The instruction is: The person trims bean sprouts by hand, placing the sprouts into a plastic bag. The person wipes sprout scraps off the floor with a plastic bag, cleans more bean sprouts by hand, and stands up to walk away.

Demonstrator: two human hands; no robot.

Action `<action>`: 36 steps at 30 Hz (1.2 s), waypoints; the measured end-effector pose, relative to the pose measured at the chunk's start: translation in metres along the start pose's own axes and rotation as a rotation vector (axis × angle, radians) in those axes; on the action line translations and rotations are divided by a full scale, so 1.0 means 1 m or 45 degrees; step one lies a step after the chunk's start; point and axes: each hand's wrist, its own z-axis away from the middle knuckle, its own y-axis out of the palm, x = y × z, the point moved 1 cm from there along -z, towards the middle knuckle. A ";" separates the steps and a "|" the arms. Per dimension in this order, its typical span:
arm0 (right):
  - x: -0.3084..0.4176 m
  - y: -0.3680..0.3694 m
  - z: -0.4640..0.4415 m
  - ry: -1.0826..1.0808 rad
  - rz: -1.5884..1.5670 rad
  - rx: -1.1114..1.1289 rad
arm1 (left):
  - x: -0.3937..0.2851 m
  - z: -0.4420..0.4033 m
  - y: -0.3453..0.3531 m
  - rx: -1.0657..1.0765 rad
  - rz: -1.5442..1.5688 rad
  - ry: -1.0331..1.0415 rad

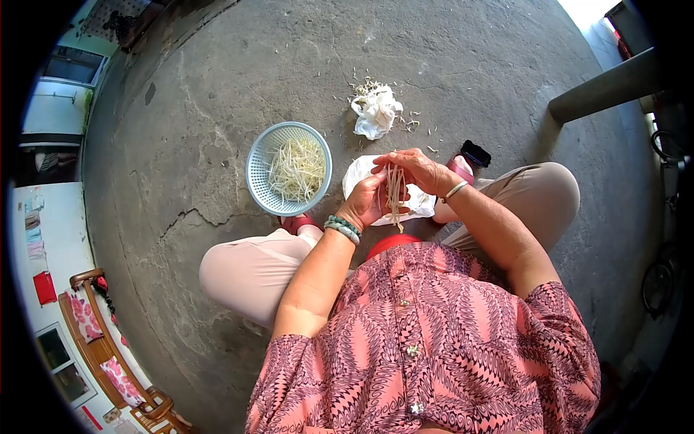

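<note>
A limp bundle of bean sprouts (395, 189) hangs between my two hands in front of my belly. My left hand (366, 200), with green and pale bracelets at the wrist, is closed around its left side. From the right, my right hand (421, 172) bends over the upper end, fingers closed on the sprouts; its wrist carries a pale bangle. Some fingertips are hidden. Beneath the hands a white plastic bag (356, 173) is spread on the floor. To the left stands a light blue plastic colander (254, 171) holding a heap of pale bean sprouts (298, 171).
A crumpled white bag (377, 113) lies ahead on the concrete floor (217, 94), with sprout scraps scattered around it. A black phone-like object (476, 153) is by my right foot. A pillar (603, 87) stands right; a wooden bench (97, 325) is far left.
</note>
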 end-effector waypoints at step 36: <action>0.004 0.011 0.010 0.376 -0.203 -0.158 | -0.010 -0.004 -0.020 -0.080 0.113 0.148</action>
